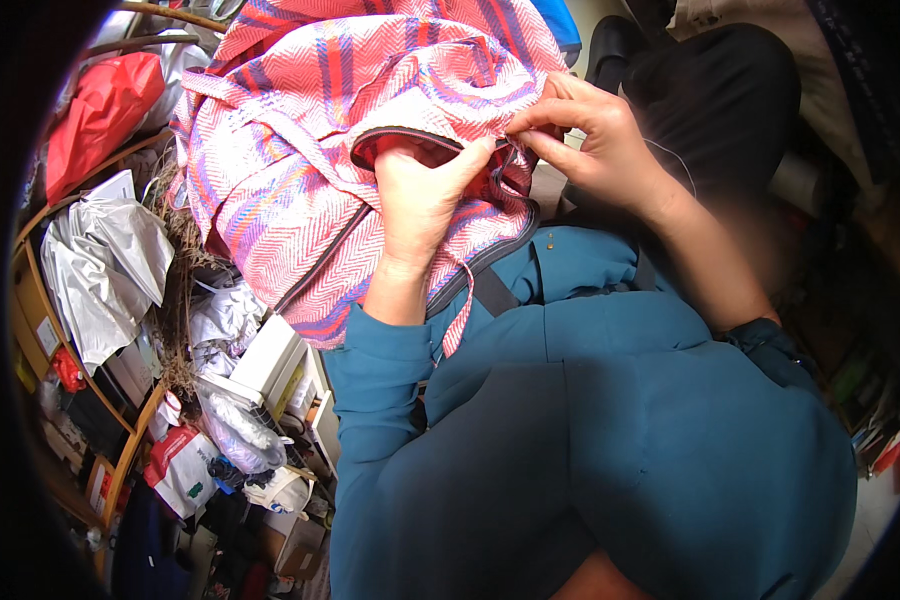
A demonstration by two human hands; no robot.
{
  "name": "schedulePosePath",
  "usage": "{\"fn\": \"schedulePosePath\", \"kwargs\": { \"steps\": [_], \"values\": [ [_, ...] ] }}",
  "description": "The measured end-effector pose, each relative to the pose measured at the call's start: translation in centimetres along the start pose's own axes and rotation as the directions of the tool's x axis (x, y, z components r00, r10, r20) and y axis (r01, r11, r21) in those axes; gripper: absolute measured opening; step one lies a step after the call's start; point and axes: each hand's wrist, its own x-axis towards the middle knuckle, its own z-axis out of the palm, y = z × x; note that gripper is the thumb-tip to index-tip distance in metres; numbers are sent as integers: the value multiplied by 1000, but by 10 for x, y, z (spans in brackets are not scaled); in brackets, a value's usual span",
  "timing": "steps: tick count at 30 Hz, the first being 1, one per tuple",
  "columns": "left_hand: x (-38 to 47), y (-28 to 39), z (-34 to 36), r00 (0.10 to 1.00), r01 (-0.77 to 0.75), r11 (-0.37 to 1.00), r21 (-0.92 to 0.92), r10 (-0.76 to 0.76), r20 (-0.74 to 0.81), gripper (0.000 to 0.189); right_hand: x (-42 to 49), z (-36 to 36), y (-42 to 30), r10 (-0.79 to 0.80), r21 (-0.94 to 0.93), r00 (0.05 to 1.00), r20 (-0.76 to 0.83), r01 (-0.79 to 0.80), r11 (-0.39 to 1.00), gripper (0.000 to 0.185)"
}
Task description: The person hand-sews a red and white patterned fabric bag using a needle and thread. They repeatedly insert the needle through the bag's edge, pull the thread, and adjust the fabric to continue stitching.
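Observation:
A pink, red and purple herringbone-woven fabric bag lies across my lap, bunched up. A dark zipper edges its opening and curls loosely on the right. My left hand has its fingers inside the opening, hidden by cloth, with the thumb pressed on the zipper edge. Just right of that thumb, my right hand pinches the same edge between thumb and forefinger. A thin pale thread curves beside the right wrist. Whether a needle sits between the fingertips is too small to tell.
Left of the bag stand curved wooden shelves crowded with things. Among them are a red plastic bag, a silvery plastic bag, dried stems and white boxes. My dark-trousered leg bends at the upper right.

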Motion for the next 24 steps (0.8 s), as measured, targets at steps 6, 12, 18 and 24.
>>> {"fn": "schedulePosePath", "kwargs": {
  "steps": [6, 12, 18, 24],
  "values": [
    [-2, -4, 9, 985, -158, 967, 199, 170, -43, 14, -4, 8, 1, 84, -29, 996, -41, -86, 996, 10],
    [-6, -7, 7, 992, -127, 958, 257, 125, 23, 15, -7, 8, 0, 98, -62, 994, 43, -95, 994, 12],
    [0, -4, 5, 992, -27, 992, 120, 41, -118, 13, -4, 8, 4, 208, 208, 976, 59, -216, 954, 10],
    [1, 2, -4, 962, 273, 960, -59, -273, -6, 11, -4, 4, 7, 191, 247, 974, 125, -217, 945, 10]
  ]
}}
